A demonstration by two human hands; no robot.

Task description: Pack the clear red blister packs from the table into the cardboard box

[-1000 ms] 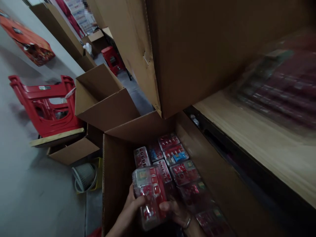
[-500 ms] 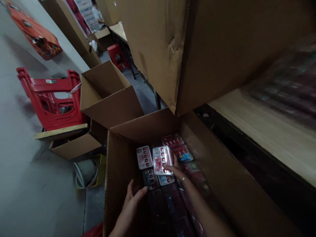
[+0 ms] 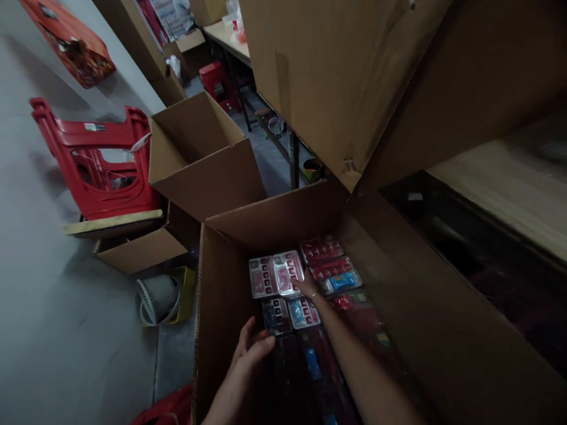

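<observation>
Inside a deep cardboard carton (image 3: 200, 319) lie rows of clear plastic cases with small red and blue items in them. My right hand (image 3: 306, 285) grips the right edge of one clear plastic case (image 3: 286, 267), its thumb on top; the other fingers are partly hidden. That case lies beside a similar case (image 3: 263, 277) on its left. Lower down, my left hand (image 3: 248, 349) is held with fingers apart and nothing in it, near a case with blue contents (image 3: 276, 316). The near end of the carton is dark.
A large cardboard box (image 3: 310, 88) overhangs the carton's far right side, by a wooden tabletop (image 3: 500, 206). To the left stand an opened carton (image 3: 208, 171), a red plastic stool (image 3: 100, 159) and a grey basket (image 3: 157, 298). An orange bag (image 3: 77, 50) is at upper left.
The case in my right hand has gone down and come level beside its left neighbour. My left hand has barely shifted. The whole view has swung slightly.
</observation>
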